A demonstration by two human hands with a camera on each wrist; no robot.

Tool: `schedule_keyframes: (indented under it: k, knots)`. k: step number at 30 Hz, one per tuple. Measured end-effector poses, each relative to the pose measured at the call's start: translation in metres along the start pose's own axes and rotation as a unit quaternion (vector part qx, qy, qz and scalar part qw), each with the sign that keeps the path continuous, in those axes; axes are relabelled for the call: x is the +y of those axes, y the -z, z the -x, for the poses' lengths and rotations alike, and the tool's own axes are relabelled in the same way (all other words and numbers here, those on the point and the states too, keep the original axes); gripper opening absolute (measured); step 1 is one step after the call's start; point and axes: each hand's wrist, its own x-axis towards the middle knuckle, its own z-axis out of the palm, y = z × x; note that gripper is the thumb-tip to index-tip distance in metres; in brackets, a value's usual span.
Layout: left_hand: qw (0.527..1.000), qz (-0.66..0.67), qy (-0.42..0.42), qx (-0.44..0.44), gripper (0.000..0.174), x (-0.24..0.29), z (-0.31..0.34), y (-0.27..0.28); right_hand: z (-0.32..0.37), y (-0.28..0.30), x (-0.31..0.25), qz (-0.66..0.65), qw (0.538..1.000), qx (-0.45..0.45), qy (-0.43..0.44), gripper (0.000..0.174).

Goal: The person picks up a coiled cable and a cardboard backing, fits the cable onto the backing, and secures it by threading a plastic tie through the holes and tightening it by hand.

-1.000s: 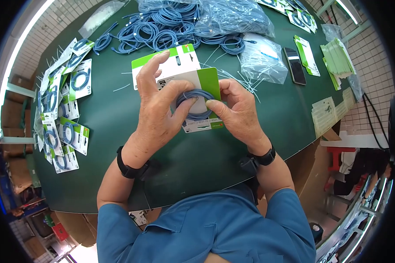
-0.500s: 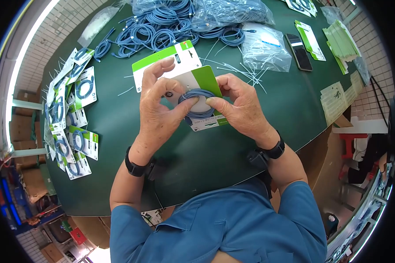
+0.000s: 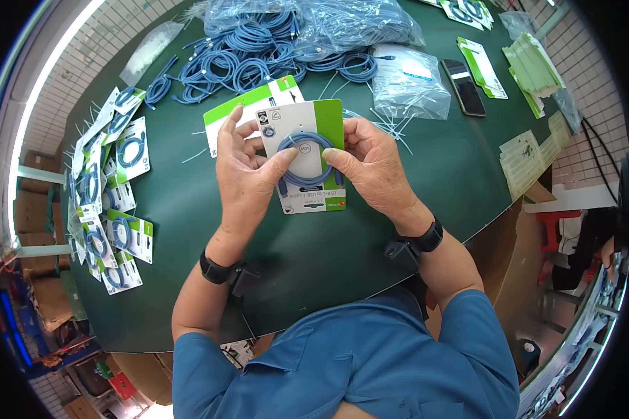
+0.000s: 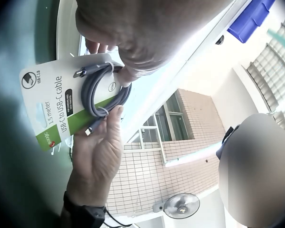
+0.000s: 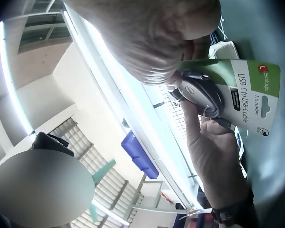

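Note:
A white and green cable card (image 3: 290,120) is held up over the table between both hands. On its face lies a coiled blue USB-C cable (image 3: 306,183), its two plug ends beside the printed text in the left wrist view. Thin ties (image 4: 100,112) wrap the coil. My left hand (image 3: 244,174) pinches the card's left side, thumb on the coil, fingers partly behind. My right hand (image 3: 377,167) grips the right edge, its thumb pressing the coil's right side and its other fingers curled behind the card. Another green-topped card (image 3: 220,112) lies just behind the left hand.
Loose blue cables (image 3: 237,63) pile up at the back, beside a clear bag of cables (image 3: 360,28). Finished carded cables (image 3: 129,153) heap at the left. White ties (image 3: 395,129), a phone (image 3: 463,87) and blank cards (image 3: 482,68) lie to the right.
The card has turned from a tilt to a straighter, flatter stance facing the head camera. My left index finger has moved off its front face, and the left thumb now lies at the coil's left side.

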Motion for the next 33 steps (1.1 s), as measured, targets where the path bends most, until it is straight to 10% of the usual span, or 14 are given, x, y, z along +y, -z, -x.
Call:
schedule_keyframes:
  k: [7,21,25,33]
  knots:
    - [0.96,-0.14,0.158,-0.185,0.038,0.014,-0.012,0.018,-0.001,0.001,0.001,0.047,0.999,-0.01,0.014,0.03]
    - [0.95,0.012,0.24,-0.201,0.038,0.014,-0.01,0.023,-0.002,0.008,0.0,0.122,0.991,-0.045,0.042,0.033]
    - [0.961,0.05,0.216,-0.164,0.04,0.014,-0.008,0.024,-0.011,0.022,-0.001,-0.046,0.998,-0.026,0.033,0.031]
    - [0.974,0.012,0.162,-0.157,0.039,0.018,-0.01,0.033,-0.028,0.06,0.023,0.469,0.871,0.089,0.119,0.028]
